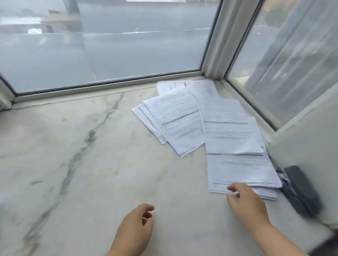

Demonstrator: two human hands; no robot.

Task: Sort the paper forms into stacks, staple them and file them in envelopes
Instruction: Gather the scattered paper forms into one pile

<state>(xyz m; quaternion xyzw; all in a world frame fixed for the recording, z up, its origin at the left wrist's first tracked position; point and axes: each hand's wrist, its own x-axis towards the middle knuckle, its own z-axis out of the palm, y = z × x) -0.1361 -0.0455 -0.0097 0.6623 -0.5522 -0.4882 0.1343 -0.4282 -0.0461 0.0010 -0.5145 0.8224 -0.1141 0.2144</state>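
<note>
Sorting has barely begun: your paper forms (213,125) lie fanned in loose piles at the right of the worktop (86,152), unstapled. Your right hand (246,204) seems to pinch the nearest pile's edge; your left hand (134,229) hovers loosely curled, holding nothing. A stapler (300,191) waits at lower right.

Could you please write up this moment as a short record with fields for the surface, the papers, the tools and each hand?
surface: marble counter in a window corner
papers: printed forms fanned in loose overlapping piles at the right
tool: dark stapler at the right wall, beside the nearest pile
right hand: pinches the near edge of the nearest pile
left hand: over bare counter, fingers loosely curled, holds nothing
envelopes: none in view
</note>
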